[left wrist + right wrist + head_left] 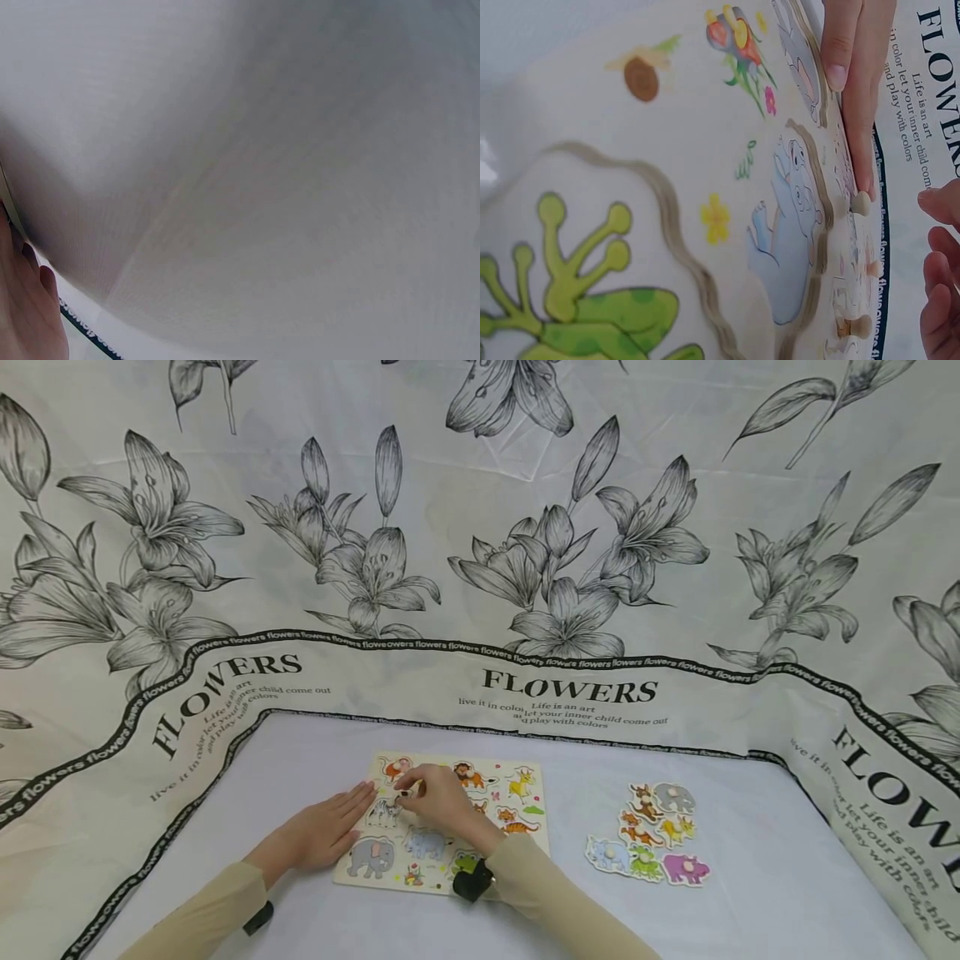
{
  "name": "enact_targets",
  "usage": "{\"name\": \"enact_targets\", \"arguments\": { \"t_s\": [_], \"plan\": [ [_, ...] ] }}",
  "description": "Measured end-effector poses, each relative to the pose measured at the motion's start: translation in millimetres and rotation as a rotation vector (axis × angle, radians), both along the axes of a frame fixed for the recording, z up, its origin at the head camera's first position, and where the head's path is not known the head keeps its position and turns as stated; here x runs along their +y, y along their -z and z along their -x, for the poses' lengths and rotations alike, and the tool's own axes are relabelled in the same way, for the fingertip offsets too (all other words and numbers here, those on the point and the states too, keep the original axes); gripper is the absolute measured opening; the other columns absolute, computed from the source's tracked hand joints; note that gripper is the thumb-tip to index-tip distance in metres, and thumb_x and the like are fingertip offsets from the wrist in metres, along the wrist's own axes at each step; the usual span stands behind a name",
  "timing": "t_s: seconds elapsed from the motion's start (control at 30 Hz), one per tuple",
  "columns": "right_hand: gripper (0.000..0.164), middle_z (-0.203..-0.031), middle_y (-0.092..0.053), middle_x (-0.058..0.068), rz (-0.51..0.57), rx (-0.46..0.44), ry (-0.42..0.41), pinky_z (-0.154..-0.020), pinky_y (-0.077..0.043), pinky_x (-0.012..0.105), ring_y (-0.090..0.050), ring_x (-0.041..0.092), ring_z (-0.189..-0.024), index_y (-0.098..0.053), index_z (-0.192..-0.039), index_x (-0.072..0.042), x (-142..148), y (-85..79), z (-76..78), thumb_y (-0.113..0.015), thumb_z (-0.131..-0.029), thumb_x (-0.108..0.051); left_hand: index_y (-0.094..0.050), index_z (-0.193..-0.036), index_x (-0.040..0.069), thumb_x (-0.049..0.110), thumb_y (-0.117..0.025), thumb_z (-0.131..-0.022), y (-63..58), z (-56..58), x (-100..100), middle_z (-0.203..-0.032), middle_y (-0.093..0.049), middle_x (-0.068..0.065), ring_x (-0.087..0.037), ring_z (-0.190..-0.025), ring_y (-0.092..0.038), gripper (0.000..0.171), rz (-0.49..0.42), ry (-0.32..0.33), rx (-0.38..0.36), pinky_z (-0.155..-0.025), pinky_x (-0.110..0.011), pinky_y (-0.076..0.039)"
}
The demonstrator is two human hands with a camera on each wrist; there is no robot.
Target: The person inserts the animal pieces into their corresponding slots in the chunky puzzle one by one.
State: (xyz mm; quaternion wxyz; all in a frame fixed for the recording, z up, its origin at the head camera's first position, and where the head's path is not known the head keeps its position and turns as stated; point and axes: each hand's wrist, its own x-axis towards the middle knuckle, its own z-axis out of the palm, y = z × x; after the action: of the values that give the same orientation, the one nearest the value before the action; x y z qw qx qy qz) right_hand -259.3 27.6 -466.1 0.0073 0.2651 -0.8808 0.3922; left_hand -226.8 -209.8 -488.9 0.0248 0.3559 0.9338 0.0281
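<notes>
A cream wooden peg puzzle board with animal pictures lies in front of me. My left hand rests along its left edge with fingers extended; the left wrist view catches only part of that hand. My right hand reaches over the board, thumb and fingertips close to the zebra piece. In the right wrist view a gap shows between the right hand's thumb and loosely bent fingers, and a round knob stands apart from them. The lion piece sits in the board's top row.
Right of the board lies a group of loose pieces, among them a grey elephant, a kangaroo, a yellow deer, a blue hippo, a green frog and a purple hippo. A flower-printed cloth rises behind the table.
</notes>
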Motion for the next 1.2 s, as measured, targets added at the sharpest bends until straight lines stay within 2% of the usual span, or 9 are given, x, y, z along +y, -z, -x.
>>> {"name": "enact_targets", "arguments": {
  "t_s": [0.13,0.3,0.5,0.67,0.83,1.2],
  "plan": [
    [0.015,-0.101,-0.072,0.004,0.007,-0.004,-0.004,-0.050,-0.042,0.015,-0.048,0.000,-0.057,-0.074,-0.100,-0.010,5.0,-4.8,-1.6,-0.073,-0.085,-0.013,-0.027,-0.149,-0.003,0.030,-0.037,-0.102,-0.1,0.3,0.4,-0.158,-0.025,-0.018,-0.035,-0.145,-0.026,0.058,0.006,-0.002,-0.012,-0.116,-0.047,-0.032],
    [0.015,-0.098,-0.073,0.004,0.019,0.045,-0.008,-0.054,-0.045,0.014,-0.052,0.001,-0.063,-0.074,-0.099,-0.010,12.5,-8.7,-2.7,-0.073,-0.084,-0.011,-0.028,-0.149,-0.002,0.029,-0.039,-0.102,3.0,1.3,-1.5,-0.157,-0.027,-0.019,-0.035,-0.144,-0.028,0.058,-0.012,0.020,0.023,-0.115,-0.046,-0.033],
    [0.014,-0.097,-0.074,0.007,0.026,0.081,-0.011,-0.054,-0.045,0.015,-0.056,0.007,-0.066,-0.075,-0.098,-0.009,22.0,-10.8,-3.3,-0.073,-0.084,-0.012,-0.027,-0.149,-0.003,0.030,-0.036,-0.102,2.0,0.2,-1.0,-0.158,-0.025,-0.019,-0.035,-0.145,-0.026,0.058,0.007,0.005,0.003,-0.116,-0.046,-0.032],
    [0.015,-0.098,-0.073,0.009,0.032,0.072,-0.008,-0.050,-0.042,0.016,-0.055,0.009,-0.066,-0.074,-0.099,-0.007,30.3,-12.4,-4.1,-0.072,-0.085,-0.011,-0.028,-0.149,-0.003,0.029,-0.037,-0.102,0.8,-0.9,-0.1,-0.157,-0.025,-0.018,-0.035,-0.145,-0.027,0.057,0.014,0.002,0.012,-0.116,-0.046,-0.032],
    [0.015,-0.099,-0.072,0.007,0.044,0.064,0.005,-0.051,-0.043,0.016,-0.056,0.014,-0.067,-0.074,-0.099,-0.007,38.8,-14.7,-5.9,-0.072,-0.085,-0.011,-0.029,-0.148,-0.003,0.029,-0.037,-0.102,-1.9,-1.4,1.3,-0.157,-0.026,-0.019,-0.035,-0.145,-0.027,0.057,0.015,0.005,0.010,-0.116,-0.046,-0.032],
    [0.014,-0.096,-0.072,0.004,0.033,0.072,0.065,-0.056,-0.044,0.017,-0.055,0.011,-0.068,-0.074,-0.098,-0.009,58.2,-16.1,-7.5,-0.073,-0.084,-0.012,-0.028,-0.149,-0.003,0.029,-0.036,-0.102,-4.9,-2.7,1.4,-0.158,-0.025,-0.018,-0.035,-0.145,-0.026,0.057,0.023,-0.006,-0.001,-0.117,-0.046,-0.031]
  ]
}}
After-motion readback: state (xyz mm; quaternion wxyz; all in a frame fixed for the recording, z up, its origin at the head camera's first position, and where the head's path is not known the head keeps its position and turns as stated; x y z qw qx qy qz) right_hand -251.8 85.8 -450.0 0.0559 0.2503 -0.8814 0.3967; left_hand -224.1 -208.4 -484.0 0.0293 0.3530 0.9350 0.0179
